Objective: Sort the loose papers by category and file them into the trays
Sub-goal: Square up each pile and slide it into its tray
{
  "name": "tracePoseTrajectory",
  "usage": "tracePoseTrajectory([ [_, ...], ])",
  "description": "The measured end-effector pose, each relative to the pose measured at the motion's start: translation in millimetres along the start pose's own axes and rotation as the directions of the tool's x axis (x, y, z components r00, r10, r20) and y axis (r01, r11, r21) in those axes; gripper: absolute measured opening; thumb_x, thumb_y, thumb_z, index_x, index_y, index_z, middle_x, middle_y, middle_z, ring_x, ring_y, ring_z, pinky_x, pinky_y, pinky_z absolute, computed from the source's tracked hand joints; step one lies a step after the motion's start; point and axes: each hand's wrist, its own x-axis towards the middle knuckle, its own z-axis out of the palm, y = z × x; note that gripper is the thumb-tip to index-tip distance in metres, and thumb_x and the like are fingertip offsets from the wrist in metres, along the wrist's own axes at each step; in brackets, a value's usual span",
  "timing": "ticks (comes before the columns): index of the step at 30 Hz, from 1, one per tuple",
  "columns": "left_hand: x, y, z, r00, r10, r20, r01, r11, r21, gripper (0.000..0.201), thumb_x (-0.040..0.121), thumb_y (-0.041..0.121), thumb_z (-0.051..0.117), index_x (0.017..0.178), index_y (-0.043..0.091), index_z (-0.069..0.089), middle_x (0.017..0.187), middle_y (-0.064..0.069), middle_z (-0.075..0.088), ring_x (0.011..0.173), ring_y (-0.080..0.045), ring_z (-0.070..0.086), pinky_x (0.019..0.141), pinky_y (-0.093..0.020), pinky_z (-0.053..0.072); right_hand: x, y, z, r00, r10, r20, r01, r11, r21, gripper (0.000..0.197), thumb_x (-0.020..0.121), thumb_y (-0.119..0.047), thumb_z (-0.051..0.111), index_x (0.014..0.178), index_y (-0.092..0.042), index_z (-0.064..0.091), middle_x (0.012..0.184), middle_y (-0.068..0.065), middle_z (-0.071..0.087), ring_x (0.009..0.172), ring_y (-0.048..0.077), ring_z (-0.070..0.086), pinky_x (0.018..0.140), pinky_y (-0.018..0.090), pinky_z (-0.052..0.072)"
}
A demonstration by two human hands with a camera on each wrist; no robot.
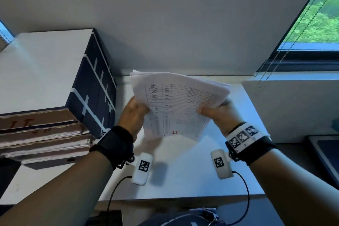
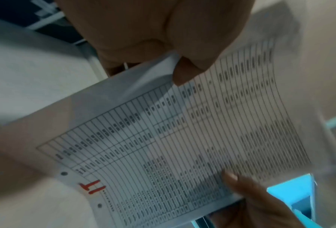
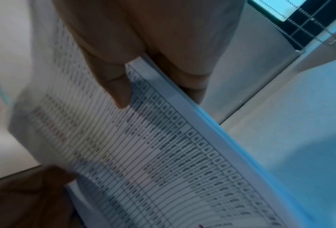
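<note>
A stack of white papers (image 1: 176, 104) printed with tables is held above the white desk (image 1: 183, 180), tilted toward me. The top sheet (image 2: 182, 146) bears a red handwritten mark near its punched edge. My left hand (image 1: 134, 115) grips the stack's left edge, thumb on top. My right hand (image 1: 218, 113) grips the right edge, its thumb (image 3: 114, 86) pressing the top sheet (image 3: 153, 154). At the left, stacked cardboard trays (image 1: 42, 141) hold papers, the top one marked in red.
A dark blue box with white lines (image 1: 91, 86) and a white top stands behind the trays at the left. A window (image 1: 315, 24) with bead chains is at the upper right. A dark tray-like object (image 1: 324, 156) sits at the right edge.
</note>
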Motion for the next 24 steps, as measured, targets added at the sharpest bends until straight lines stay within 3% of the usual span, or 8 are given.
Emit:
tracePoseTrajectory([
  [2, -4, -5, 4, 1.0, -0.014, 0.013, 0.013, 0.999, 0.052, 0.033, 0.092, -0.009, 0.045, 0.1, 0.017, 0.063, 0.089, 0.015, 0.075, 0.09, 0.0, 0.068, 0.083, -0.03, 0.052, -2, 10, 5, 0.998, 0.053, -0.039, -0.056, 0.996, -0.072, 0.032, 0.073, 0.004, 0.08, 0.102, -0.005, 0.069, 0.105, 0.011, 0.072, 0.098, 0.028, 0.068, 0.092, 0.053, 0.054],
  [5, -3, 5, 3, 0.999, 0.038, -0.001, -0.038, 0.999, -0.01, 0.034, 0.092, -0.011, 0.043, 0.102, 0.015, 0.063, 0.091, 0.01, 0.075, 0.09, -0.004, 0.069, 0.073, -0.018, 0.054, 2, -3, 3, 0.996, -0.005, -0.089, -0.002, 0.997, -0.082, 0.036, 0.073, -0.006, 0.083, 0.105, -0.005, 0.068, 0.101, 0.008, 0.073, 0.091, 0.026, 0.071, 0.082, 0.044, 0.059],
  [8, -3, 2, -3, 0.999, 0.045, -0.012, -0.046, 0.999, -0.025, 0.033, 0.091, -0.01, 0.046, 0.101, 0.015, 0.064, 0.092, 0.009, 0.074, 0.092, -0.009, 0.069, 0.072, -0.016, 0.053, 5, -2, -4, 0.999, -0.025, -0.04, 0.023, 0.998, -0.053, 0.031, 0.071, -0.003, 0.083, 0.097, -0.014, 0.071, 0.1, 0.006, 0.075, 0.092, 0.026, 0.072, 0.081, 0.043, 0.059],
  [11, -11, -17, -4, 0.999, -0.004, 0.038, 0.001, 0.998, 0.056, 0.04, 0.088, -0.013, 0.045, 0.102, 0.02, 0.064, 0.091, 0.014, 0.075, 0.089, -0.001, 0.068, 0.073, -0.014, 0.051, 3, 24, 0, 0.997, 0.066, 0.037, -0.058, 0.983, -0.173, 0.036, 0.07, 0.001, 0.081, 0.103, -0.01, 0.072, 0.106, 0.006, 0.074, 0.099, 0.025, 0.07, 0.09, 0.049, 0.056],
  [14, -9, -32, -4, 0.999, -0.045, 0.027, 0.044, 0.998, 0.046, 0.044, 0.088, -0.015, 0.044, 0.102, 0.022, 0.064, 0.09, 0.013, 0.074, 0.089, 0.001, 0.067, 0.073, -0.014, 0.052, 3, 46, 2, 0.996, 0.094, 0.009, -0.09, 0.972, -0.218, 0.034, 0.074, 0.002, 0.078, 0.107, -0.006, 0.071, 0.107, 0.006, 0.074, 0.099, 0.024, 0.069, 0.09, 0.042, 0.056],
  [19, -5, -41, -2, 0.993, -0.1, 0.064, 0.089, 0.985, 0.147, 0.031, 0.089, 0.005, 0.054, 0.105, 0.028, 0.068, 0.1, 0.006, 0.075, 0.104, -0.017, 0.066, 0.09, -0.034, 0.052, 3, 59, 7, 0.981, 0.193, 0.013, -0.18, 0.936, -0.303, 0.03, 0.081, -0.006, 0.076, 0.11, -0.01, 0.07, 0.106, 0.006, 0.072, 0.1, 0.025, 0.068, 0.085, 0.034, 0.054],
  [22, 5, -38, -8, 0.985, -0.168, 0.035, 0.162, 0.978, 0.131, 0.024, 0.083, 0.015, 0.055, 0.104, 0.019, 0.067, 0.103, -0.003, 0.075, 0.102, -0.026, 0.068, 0.09, -0.043, 0.055, 4, 51, 0, 0.979, 0.195, 0.055, -0.185, 0.971, -0.149, 0.026, 0.084, -0.011, 0.075, 0.108, -0.019, 0.071, 0.105, 0.003, 0.075, 0.097, 0.024, 0.071, 0.085, 0.042, 0.057],
  [24, 8, -51, -15, 0.964, -0.266, 0.011, 0.264, 0.959, 0.104, 0.016, 0.083, 0.016, 0.057, 0.097, 0.011, 0.063, 0.098, -0.008, 0.073, 0.093, -0.029, 0.067, 0.088, -0.042, 0.053, 1, 58, -4, 0.951, 0.303, 0.06, -0.299, 0.952, -0.058, 0.022, 0.09, -0.014, 0.067, 0.112, -0.014, 0.069, 0.101, 0.009, 0.076, 0.091, 0.03, 0.073, 0.076, 0.045, 0.059],
])
